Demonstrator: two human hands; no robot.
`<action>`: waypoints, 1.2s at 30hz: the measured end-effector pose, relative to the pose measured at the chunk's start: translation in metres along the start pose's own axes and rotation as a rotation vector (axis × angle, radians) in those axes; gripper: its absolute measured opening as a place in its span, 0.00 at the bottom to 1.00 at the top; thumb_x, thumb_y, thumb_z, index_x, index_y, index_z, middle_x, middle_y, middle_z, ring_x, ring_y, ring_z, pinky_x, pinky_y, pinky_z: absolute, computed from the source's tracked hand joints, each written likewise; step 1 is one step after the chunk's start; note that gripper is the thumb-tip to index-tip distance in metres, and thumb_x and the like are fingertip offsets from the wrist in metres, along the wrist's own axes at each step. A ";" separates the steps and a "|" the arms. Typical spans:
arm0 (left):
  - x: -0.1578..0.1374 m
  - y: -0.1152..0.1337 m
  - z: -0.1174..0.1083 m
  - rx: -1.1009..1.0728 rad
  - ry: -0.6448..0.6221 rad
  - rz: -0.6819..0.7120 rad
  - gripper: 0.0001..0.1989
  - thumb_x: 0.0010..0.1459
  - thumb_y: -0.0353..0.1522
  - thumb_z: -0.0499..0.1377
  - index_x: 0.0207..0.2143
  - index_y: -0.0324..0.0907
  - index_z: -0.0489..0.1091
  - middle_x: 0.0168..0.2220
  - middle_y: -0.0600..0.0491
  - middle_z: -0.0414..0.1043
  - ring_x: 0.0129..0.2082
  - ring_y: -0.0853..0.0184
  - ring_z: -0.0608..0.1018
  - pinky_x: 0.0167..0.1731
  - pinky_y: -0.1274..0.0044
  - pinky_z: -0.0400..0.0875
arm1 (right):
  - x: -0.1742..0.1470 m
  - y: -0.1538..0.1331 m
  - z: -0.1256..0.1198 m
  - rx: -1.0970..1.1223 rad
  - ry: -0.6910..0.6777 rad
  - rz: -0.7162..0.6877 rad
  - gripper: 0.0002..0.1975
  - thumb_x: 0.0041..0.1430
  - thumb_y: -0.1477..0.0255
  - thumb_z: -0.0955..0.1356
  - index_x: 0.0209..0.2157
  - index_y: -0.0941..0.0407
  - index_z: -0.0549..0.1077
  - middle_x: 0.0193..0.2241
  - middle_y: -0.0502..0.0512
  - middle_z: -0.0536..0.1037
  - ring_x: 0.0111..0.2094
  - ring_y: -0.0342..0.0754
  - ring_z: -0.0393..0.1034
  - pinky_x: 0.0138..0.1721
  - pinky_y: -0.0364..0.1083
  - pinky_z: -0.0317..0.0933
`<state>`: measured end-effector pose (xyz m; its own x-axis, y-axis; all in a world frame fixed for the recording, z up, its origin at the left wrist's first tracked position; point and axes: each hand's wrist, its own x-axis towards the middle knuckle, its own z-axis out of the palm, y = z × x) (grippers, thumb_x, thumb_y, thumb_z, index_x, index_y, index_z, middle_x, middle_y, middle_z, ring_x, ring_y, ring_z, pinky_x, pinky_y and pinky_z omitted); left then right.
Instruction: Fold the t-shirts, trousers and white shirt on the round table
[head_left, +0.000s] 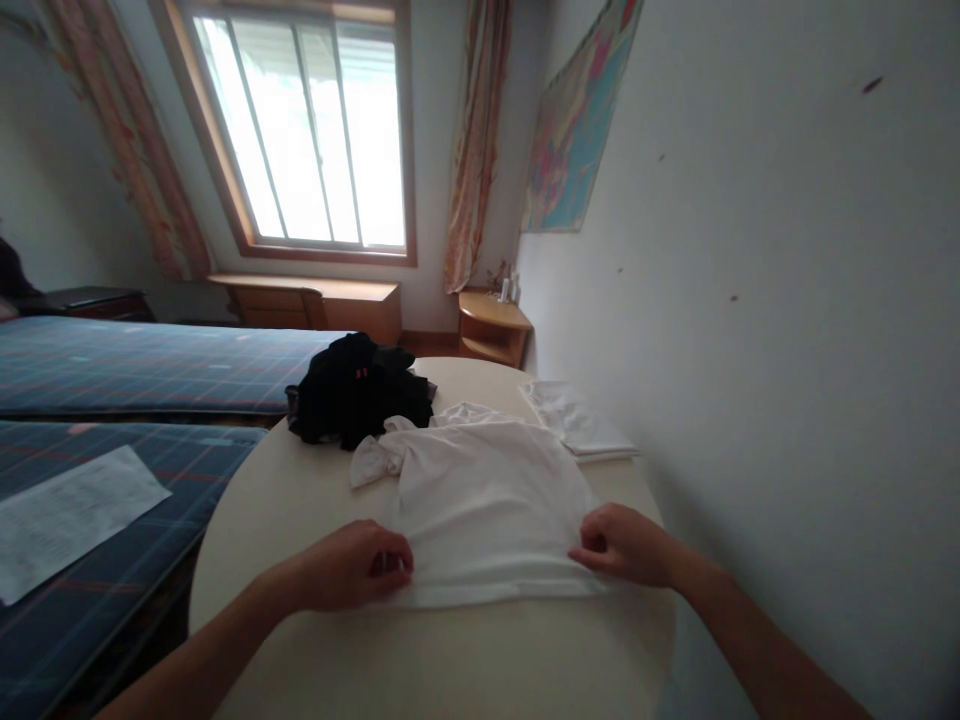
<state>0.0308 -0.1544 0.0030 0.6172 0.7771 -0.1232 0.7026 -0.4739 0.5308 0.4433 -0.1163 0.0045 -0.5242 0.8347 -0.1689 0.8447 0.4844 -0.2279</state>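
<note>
A white T-shirt (pixel 487 500) lies spread on the round cream table (pixel 300 660), its hem toward me and its sleeves and collar bunched at the far end. My left hand (pixel 360 565) pinches the shirt near the left corner of the hem, fingers curled. At the right corner of the hem, my right hand (pixel 619 543) has its thumb and fingers closed on the cloth. Soft wrinkles run across the shirt between the two hands.
A heap of black clothes (pixel 356 395) sits at the table's far left. Folded white clothing (pixel 581 420) lies at the far right, beside the wall (pixel 787 400). To the left are plaid mattresses (pixel 150 370), one bearing a paper sheet (pixel 82 515).
</note>
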 end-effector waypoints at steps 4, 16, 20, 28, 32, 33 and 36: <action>0.009 0.004 -0.001 -0.009 0.063 -0.018 0.11 0.63 0.35 0.54 0.42 0.46 0.75 0.35 0.53 0.78 0.32 0.67 0.78 0.35 0.79 0.69 | 0.004 -0.007 0.004 0.046 0.100 -0.058 0.12 0.59 0.62 0.67 0.34 0.55 0.79 0.35 0.56 0.80 0.35 0.48 0.72 0.40 0.45 0.63; 0.002 0.020 -0.013 -0.095 -0.167 -0.166 0.13 0.61 0.38 0.54 0.44 0.47 0.74 0.30 0.57 0.77 0.26 0.68 0.78 0.31 0.79 0.69 | -0.007 -0.036 -0.005 0.236 -0.056 -0.090 0.10 0.58 0.63 0.69 0.38 0.53 0.79 0.30 0.52 0.80 0.31 0.47 0.74 0.36 0.43 0.66; 0.017 0.016 -0.007 0.132 0.115 -0.085 0.13 0.62 0.35 0.54 0.46 0.45 0.73 0.42 0.50 0.77 0.40 0.62 0.79 0.43 0.74 0.70 | 0.001 -0.039 0.003 0.151 0.114 -0.085 0.16 0.59 0.66 0.68 0.48 0.53 0.77 0.47 0.58 0.78 0.47 0.52 0.73 0.51 0.49 0.64; 0.011 0.016 0.001 0.278 0.078 -0.145 0.15 0.60 0.36 0.57 0.50 0.47 0.72 0.50 0.48 0.74 0.48 0.57 0.76 0.48 0.69 0.69 | -0.003 -0.046 -0.004 0.179 0.055 -0.099 0.23 0.53 0.63 0.72 0.52 0.51 0.75 0.47 0.57 0.78 0.47 0.53 0.73 0.50 0.48 0.64; 0.007 0.025 -0.019 0.259 -0.012 -0.274 0.13 0.63 0.41 0.53 0.43 0.47 0.74 0.35 0.52 0.79 0.37 0.59 0.79 0.40 0.71 0.70 | -0.004 -0.058 -0.012 0.267 -0.125 -0.106 0.13 0.58 0.62 0.69 0.43 0.51 0.78 0.30 0.51 0.81 0.29 0.46 0.75 0.35 0.42 0.66; 0.011 0.023 -0.022 0.279 0.016 -0.285 0.13 0.63 0.40 0.53 0.42 0.46 0.74 0.35 0.52 0.79 0.37 0.59 0.80 0.39 0.70 0.71 | -0.001 -0.059 -0.011 0.253 -0.108 -0.111 0.12 0.60 0.63 0.68 0.42 0.52 0.79 0.30 0.51 0.81 0.30 0.46 0.75 0.35 0.43 0.66; 0.028 0.007 -0.018 0.344 0.203 -0.225 0.14 0.64 0.38 0.52 0.48 0.44 0.72 0.47 0.47 0.77 0.46 0.57 0.78 0.47 0.68 0.70 | 0.013 -0.057 -0.002 0.167 0.089 -0.138 0.14 0.60 0.65 0.67 0.46 0.52 0.78 0.45 0.57 0.80 0.45 0.51 0.74 0.49 0.48 0.65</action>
<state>0.0471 -0.1284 0.0184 0.3778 0.9257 -0.0185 0.9092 -0.3672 0.1961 0.3880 -0.1328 0.0169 -0.6153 0.7871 -0.0420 0.7323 0.5511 -0.4002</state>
